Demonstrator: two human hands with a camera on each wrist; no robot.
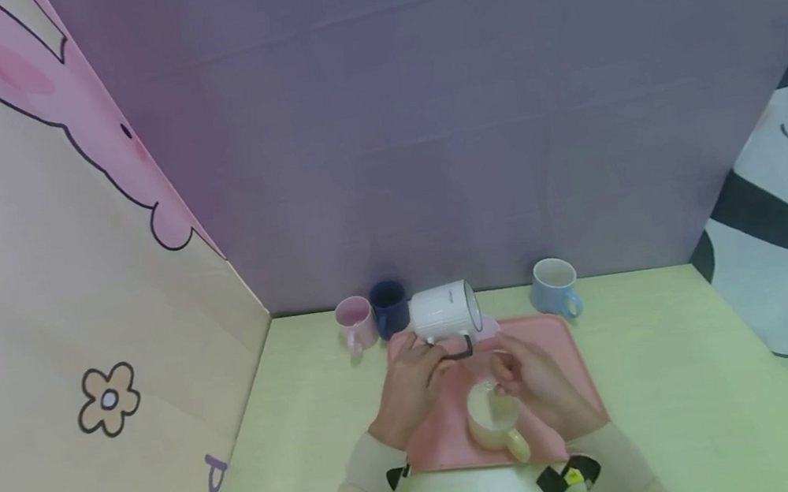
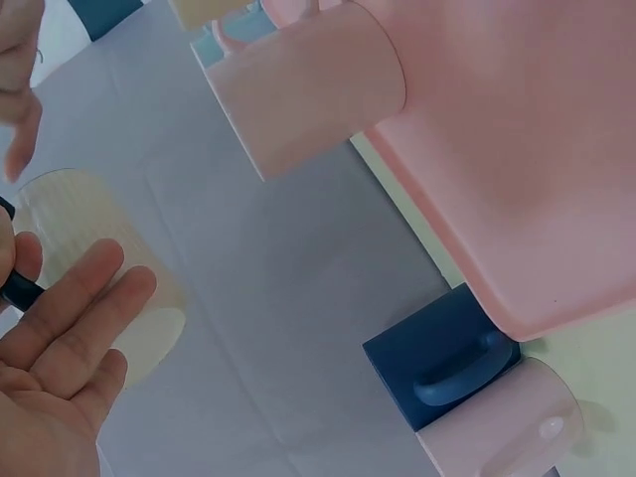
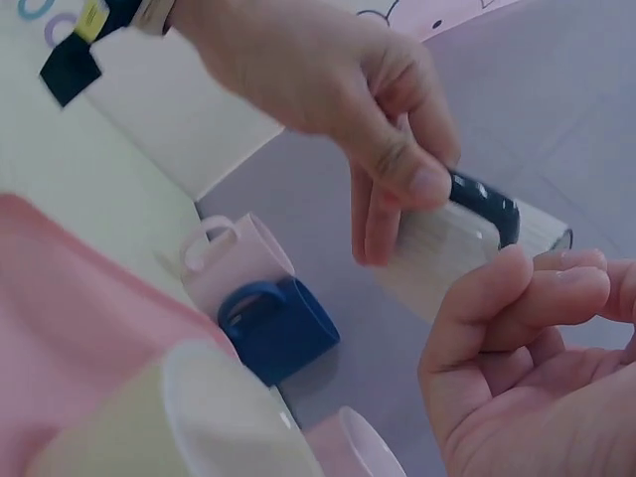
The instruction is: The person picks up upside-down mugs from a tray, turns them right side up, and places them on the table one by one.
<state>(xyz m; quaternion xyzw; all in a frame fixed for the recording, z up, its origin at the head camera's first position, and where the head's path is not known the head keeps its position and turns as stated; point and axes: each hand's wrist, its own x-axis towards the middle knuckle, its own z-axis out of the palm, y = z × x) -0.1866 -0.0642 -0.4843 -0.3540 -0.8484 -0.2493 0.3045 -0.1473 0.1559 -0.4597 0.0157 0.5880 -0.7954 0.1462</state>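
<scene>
Held on its side above the tray's far edge is a white ribbed mug point(image 1: 441, 311), its mouth facing right. My left hand point(image 1: 412, 379) grips its dark handle point(image 3: 485, 204) with thumb and index finger, while the other fingers lie along the mug's side. Close by the mug's mouth and handle, my right hand point(image 1: 538, 382) has its fingers loosely bent and holds nothing. A pale yellow mug point(image 1: 491, 427) stands upright on the pink tray point(image 1: 448, 439), below the right hand. Partly hidden behind the white mug is a pale pink mug point(image 2: 308, 94) at the tray's far edge.
Left of the tray's far edge, a pink mug point(image 1: 355, 321) and a dark blue mug point(image 1: 390, 310) stand side by side. A light blue mug point(image 1: 553, 288) is at the back right, near the grey-purple back wall point(image 1: 428, 155). The pale green table point(image 1: 677, 377) extends to both sides.
</scene>
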